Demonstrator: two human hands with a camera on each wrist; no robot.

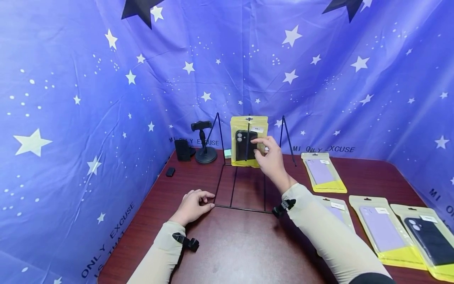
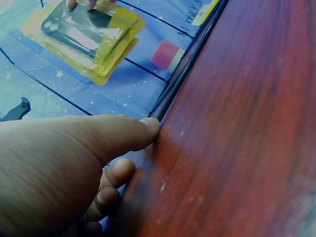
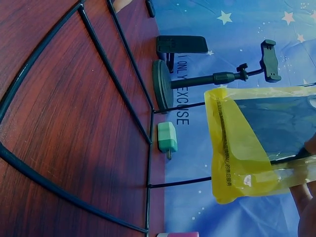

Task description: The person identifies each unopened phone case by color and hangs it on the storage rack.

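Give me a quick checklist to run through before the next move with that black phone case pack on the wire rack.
1. Yellow pack hangs on the wire rack: ok.
2. Right hand at the pack: ok, fingertips touch it.
3. Firm grip on the pack: cannot tell.
4. Left hand steadies the rack base: ok, thumb against the front wire.
5. Phone stand clear of the rack: ok, apart on its left.

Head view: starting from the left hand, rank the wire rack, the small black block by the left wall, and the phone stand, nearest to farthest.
From the left hand:
1. Wire rack, front left corner, touching the fingers.
2. Small black block, behind the hand, near the left wall.
3. Phone stand, at the back of the table.
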